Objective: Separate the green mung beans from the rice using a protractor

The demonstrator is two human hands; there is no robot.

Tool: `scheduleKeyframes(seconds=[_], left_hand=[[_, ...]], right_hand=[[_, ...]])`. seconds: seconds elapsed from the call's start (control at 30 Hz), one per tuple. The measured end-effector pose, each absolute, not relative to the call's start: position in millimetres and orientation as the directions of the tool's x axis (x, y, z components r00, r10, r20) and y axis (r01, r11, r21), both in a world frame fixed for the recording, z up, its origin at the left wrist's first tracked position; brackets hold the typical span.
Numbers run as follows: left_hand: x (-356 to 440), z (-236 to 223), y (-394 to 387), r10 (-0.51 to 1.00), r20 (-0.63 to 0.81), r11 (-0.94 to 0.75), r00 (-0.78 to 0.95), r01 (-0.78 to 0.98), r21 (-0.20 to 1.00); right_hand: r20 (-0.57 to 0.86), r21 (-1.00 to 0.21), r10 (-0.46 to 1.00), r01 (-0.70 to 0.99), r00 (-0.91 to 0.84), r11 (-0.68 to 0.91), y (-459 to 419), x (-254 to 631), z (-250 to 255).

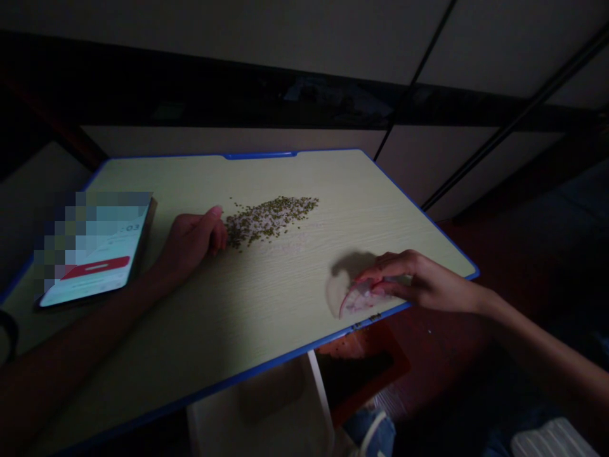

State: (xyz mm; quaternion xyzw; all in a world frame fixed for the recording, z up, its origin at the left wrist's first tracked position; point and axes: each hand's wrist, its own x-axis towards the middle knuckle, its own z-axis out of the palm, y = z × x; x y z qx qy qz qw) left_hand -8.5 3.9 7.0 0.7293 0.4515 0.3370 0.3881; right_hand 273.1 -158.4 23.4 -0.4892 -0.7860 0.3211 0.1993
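Dim panels [304, 38] are standing behind a pale, blue-edged table [266, 298], where a loose pile of green seeds [266, 219], mixed with whitish bits, is lying spread across the middle. The left hand [193, 238] is curling beside the pile's near-left end, thumb drawn in toward the fingers; whether it is gripping any seeds, I cannot tell. The right hand [404, 279] is pinching a clear, red-rimmed piece [351, 297] between thumb and fingers, near the front edge, where a few dark seeds [374, 317] are sitting along the blue border. A lit phone [98, 260] is resting at the left, and below the table a white container [322, 397] and a reddish tray [399, 363] are showing.

The clear piece is looking thin, light and fairly stiff (plastic, I'm guessing), so its rim is offering the surest hold; hard squeezing could be flexing or cracking it. The seeds are seeming light, hard and slippery, likely rolling apart under a poke, so they are suiting a cupped palm at the pile's outer edge better than a fingertip pinch
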Motion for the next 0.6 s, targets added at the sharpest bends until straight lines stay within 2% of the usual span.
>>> scheduleKeyframes(seconds=[0.6], left_hand=[[-10.3, -1.6, 11.8, 0.909, 0.196, -0.338, 0.369, 0.376, 0.863]], right_hand=[[-0.063, -0.742, 0.881, 0.613, -0.468, 0.272, -158.3, 272.5, 18.5]])
